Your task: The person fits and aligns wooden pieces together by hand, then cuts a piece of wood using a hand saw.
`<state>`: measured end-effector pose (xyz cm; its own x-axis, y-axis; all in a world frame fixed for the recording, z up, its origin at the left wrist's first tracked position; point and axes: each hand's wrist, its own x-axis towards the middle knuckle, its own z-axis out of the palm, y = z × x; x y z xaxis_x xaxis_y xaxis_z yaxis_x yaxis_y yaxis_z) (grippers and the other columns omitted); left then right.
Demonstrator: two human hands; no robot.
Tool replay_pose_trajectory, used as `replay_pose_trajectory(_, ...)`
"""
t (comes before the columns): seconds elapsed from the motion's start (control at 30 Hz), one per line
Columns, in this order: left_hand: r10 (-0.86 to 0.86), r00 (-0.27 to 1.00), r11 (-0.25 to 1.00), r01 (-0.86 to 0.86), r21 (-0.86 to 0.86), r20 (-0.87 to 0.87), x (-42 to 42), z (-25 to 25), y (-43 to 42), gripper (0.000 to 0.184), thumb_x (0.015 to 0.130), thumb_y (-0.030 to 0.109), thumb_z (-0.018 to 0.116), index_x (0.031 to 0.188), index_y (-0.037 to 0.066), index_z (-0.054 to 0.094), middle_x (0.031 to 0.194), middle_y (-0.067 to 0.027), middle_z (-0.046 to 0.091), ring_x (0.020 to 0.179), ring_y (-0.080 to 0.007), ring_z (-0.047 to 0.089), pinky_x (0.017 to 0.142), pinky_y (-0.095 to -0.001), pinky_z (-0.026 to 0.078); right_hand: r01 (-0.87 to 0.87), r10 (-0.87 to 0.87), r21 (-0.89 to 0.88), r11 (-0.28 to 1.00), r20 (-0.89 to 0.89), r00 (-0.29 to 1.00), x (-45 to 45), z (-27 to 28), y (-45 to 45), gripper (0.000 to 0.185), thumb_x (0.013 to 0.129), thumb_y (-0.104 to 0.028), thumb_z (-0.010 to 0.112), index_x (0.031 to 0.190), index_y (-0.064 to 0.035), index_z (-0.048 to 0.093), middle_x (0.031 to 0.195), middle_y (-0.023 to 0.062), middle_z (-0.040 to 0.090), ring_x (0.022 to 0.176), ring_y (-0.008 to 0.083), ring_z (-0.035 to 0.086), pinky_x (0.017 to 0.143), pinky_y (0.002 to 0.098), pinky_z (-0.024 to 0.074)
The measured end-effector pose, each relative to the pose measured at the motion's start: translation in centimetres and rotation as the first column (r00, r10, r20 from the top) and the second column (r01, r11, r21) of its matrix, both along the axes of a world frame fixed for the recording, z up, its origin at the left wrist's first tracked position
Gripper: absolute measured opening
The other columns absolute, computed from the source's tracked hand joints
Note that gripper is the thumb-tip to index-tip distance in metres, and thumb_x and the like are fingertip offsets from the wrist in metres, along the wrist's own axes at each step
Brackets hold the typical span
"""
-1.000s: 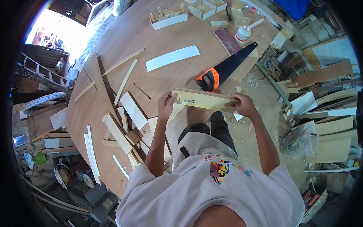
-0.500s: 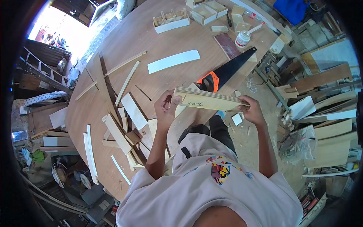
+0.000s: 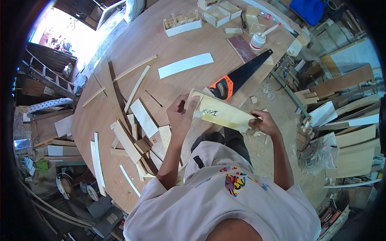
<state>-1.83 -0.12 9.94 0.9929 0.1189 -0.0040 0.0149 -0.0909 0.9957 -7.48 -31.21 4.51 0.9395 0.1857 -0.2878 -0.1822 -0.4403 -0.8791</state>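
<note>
so the bench is pretty crowded. taking the pale board [image 3: 225,116] as the middle of the clock, the handsaw [image 3: 225,86] lies on the table [image 3: 120,88] right by it at 12, orange and black handle close to the board's far edge and blade running off toward 1. that's the nearest thing in the way. further out at 1 there's a reddish panel [image 3: 242,49] with a white jar [image 3: 257,42] beside it. little wooden box [image 3: 183,27] with upright bits inside is way up at 11, white strip [image 3: 185,65] nearer at 11. a thin dark tool [image 3: 153,98] sits around 10, and a messy offcut pile [image 3: 126,140] around 8. clear plastic bag [image 3: 321,150] over at 4.

the board itself is up in the air over the table's edge, slanting from 10 down to 4, broad face toward the camera. yellowish wood, dark handwriting on it, brownish edge on the far side. left hand [image 3: 181,112] pinches the 10 o'clock end, thumb on the face; right hand [image 3: 264,123] has its fingers clamped on the 4 o'clock end.
</note>
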Motion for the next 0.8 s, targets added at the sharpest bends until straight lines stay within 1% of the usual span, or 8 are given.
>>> replay_pose_trajectory(0.07,0.006,1.0,1.0,-0.006,0.0,-0.011,0.0,-0.3,-0.1,0.019,0.085,0.008,0.067,0.099,-0.004,0.066,0.087,-0.0042,0.065,0.08,-0.0081,0.057,0.071,-0.0207,0.044,-0.024,0.026,0.028,0.999,-0.049,0.998,-0.2,0.1,0.2,0.025,0.079,-0.012,0.066,0.099,0.0027,0.06,0.085,0.0041,0.061,0.082,0.0101,0.052,0.076,0.0267,0.0447)
replay_pose_trajectory(0.23,0.027,0.999,1.0,-0.027,-0.006,-0.029,0.0,-0.5,-0.4,0.018,0.084,0.01,0.068,0.097,-0.004,0.066,0.084,-0.0033,0.065,0.076,-0.0069,0.056,0.069,-0.0202,0.044,-0.041,0.043,0.05,0.998,-0.026,0.999,-0.8,-0.7,0.0,0.024,0.077,-0.012,0.066,0.096,0.0027,0.061,0.082,0.0046,0.061,0.078,0.0102,0.052,0.076,0.0287,0.0451)
replay_pose_trajectory(0.3,0.025,1.0,1.0,-0.025,0.016,0.004,-0.1,-0.6,-0.4,0.022,0.083,0.012,0.069,0.097,-0.006,0.065,0.081,-0.0036,0.064,0.067,-0.0038,0.051,0.052,-0.0179,0.037,-0.057,0.058,0.034,0.998,-0.029,0.998,-1.0,-0.9,-0.1,0.024,0.076,-0.012,0.066,0.095,0.0026,0.061,0.08,0.0048,0.061,0.076,0.0101,0.053,0.076,0.0292,0.0452)
replay_pose_trajectory(0.37,0.029,1.0,1.0,-0.029,0.005,-0.012,-0.2,-0.4,-0.5,0.022,0.083,0.012,0.069,0.097,-0.006,0.066,0.081,-0.0034,0.064,0.067,-0.0039,0.051,0.053,-0.0181,0.038,-0.063,0.063,0.026,0.998,0.001,0.998,-1.0,-1.0,-0.1,0.024,0.076,-0.013,0.066,0.094,0.0024,0.062,0.078,0.0056,0.061,0.075,0.0101,0.052,0.075,0.0291,0.0454)
replay_pose_trajectory(0.6,0.022,0.998,1.0,-0.021,0.012,-0.066,-0.2,-0.9,-0.1,0.022,0.084,0.013,0.068,0.097,-0.006,0.066,0.081,-0.0028,0.064,0.069,-0.0047,0.051,0.061,-0.0196,0.04,-0.073,0.074,0.055,0.996,-0.021,0.997,-1.2,-1.5,-0.2,0.027,0.077,-0.018,0.068,0.095,0.0011,0.062,0.08,0.005,0.062,0.075,0.0111,0.053,0.074,0.0289,0.0451)
replay_pose_trajectory(0.7,0.003,0.998,1.0,-0.004,-0.009,-0.07,-0.1,-1.1,0.2,0.022,0.085,0.013,0.067,0.097,-0.005,0.066,0.082,-0.0029,0.064,0.07,-0.0051,0.052,0.062,-0.0197,0.041,-0.123,0.136,0.142,0.982,-0.079,0.988,-1.1,-1.5,-0.2,0.028,0.079,-0.022,0.069,0.096,-0.0009,0.061,0.08,0.0034,0.06,0.075,0.0108,0.053,0.073,0.0277,0.0441)
replay_pose_trajectory(0.77,-0.013,0.998,0.999,0.012,-0.032,-0.058,-0.1,-1.5,0.5,0.022,0.085,0.013,0.067,0.098,-0.005,0.066,0.082,-0.0027,0.064,0.07,-0.0053,0.052,0.062,-0.0198,0.041,-0.179,0.222,0.202,0.963,-0.216,0.951,-1.1,-1.2,-0.2,0.03,0.081,-0.027,0.07,0.096,-0.0025,0.059,0.079,0.0018,0.058,0.074,0.0095,0.052,0.071,0.0263,0.043)
replay_pose_trajectory(0.8,-0.028,0.999,0.998,0.025,-0.055,-0.046,-0.1,-1.7,0.7,0.021,0.085,0.012,0.067,0.098,-0.005,0.066,0.082,-0.0025,0.064,0.07,-0.0056,0.053,0.063,-0.02,0.041,-0.171,0.214,0.201,0.964,-0.215,0.953,-1.0,-1.2,-0.1,0.03,0.081,-0.027,0.07,0.096,-0.0025,0.059,0.079,0.0018,0.058,0.074,0.0095,0.052,0.071,0.0263,0.043)
